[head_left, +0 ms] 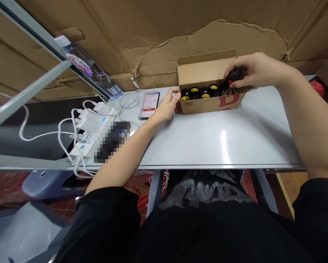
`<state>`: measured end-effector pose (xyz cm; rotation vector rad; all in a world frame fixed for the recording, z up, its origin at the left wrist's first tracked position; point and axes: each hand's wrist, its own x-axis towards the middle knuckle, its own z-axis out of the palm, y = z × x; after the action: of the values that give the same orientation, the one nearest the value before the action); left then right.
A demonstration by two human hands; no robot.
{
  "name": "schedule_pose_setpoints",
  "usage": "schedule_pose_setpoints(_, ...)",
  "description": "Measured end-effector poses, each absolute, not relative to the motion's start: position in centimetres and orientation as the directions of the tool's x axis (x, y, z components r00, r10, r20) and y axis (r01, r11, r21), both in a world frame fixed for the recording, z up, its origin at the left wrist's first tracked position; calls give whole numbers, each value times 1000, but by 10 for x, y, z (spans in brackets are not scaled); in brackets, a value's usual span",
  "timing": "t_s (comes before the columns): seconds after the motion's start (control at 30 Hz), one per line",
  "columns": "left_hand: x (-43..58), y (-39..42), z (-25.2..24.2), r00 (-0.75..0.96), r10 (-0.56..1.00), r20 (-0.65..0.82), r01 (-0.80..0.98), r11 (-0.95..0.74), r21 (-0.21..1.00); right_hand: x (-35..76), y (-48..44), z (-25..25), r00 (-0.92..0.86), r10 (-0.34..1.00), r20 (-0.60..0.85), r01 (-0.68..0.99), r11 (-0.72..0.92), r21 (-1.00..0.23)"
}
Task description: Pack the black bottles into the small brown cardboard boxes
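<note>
An open cardboard box [207, 106] with red print stands near the back of the white table, its lid raised behind it. Several black cylindrical pieces [195, 90], some with yellow ringed tops, fill its left and middle part. My left hand [168, 104] grips the left end of the box, thumb near the top edge and fingers on the side. Over the right end, the fingers of my right hand [248, 71] close around a dark, glossy, rounded object [235, 74] with a red spot by the fingertips. My fingers partly hide it, and its kind is unclear.
Left of the box lies a lit phone [150, 105]. A white power strip [94, 124] with plugs and looping cables is farther left, beside a blurred dark item [113, 141]. A water bottle [88, 67] leans by the metal frame. Cardboard [164, 29] backs the white table [196, 146].
</note>
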<state>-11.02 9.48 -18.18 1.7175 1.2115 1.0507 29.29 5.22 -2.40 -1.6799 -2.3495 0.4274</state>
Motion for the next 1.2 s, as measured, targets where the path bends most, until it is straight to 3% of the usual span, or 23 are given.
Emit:
schedule_pose_setpoints(0.1,-110,96,-181,208,959,192,337,-255,906,290,50,-24,-383,922,52,837,370,-403)
schedule_pose_setpoints(0.23,-109,94,-177,217,959,184,350,-252,902,289,48,-28,-321,934,156,868,356,-346)
schedule_pose_setpoints(0.43,-108,89,-169,245,957,157,347,-237,907,291,59,-29,-504,855,123,824,519,-228)
schedule_pose_setpoints(0.67,-112,88,-169,290,945,153,377,-260,889,292,73,-44,-522,835,173,811,549,-203)
schedule_pose_setpoints(0.87,-115,93,-176,312,935,167,397,-288,871,300,79,-44,-514,848,129,836,529,-147)
schedule_pose_setpoints(1.03,-115,94,-176,303,939,164,403,-282,871,290,67,-40,-493,840,226,809,538,-235)
schedule_pose_setpoints(1.2,-115,92,-174,297,945,140,417,-260,871,287,64,-38,-402,904,145,855,427,-294)
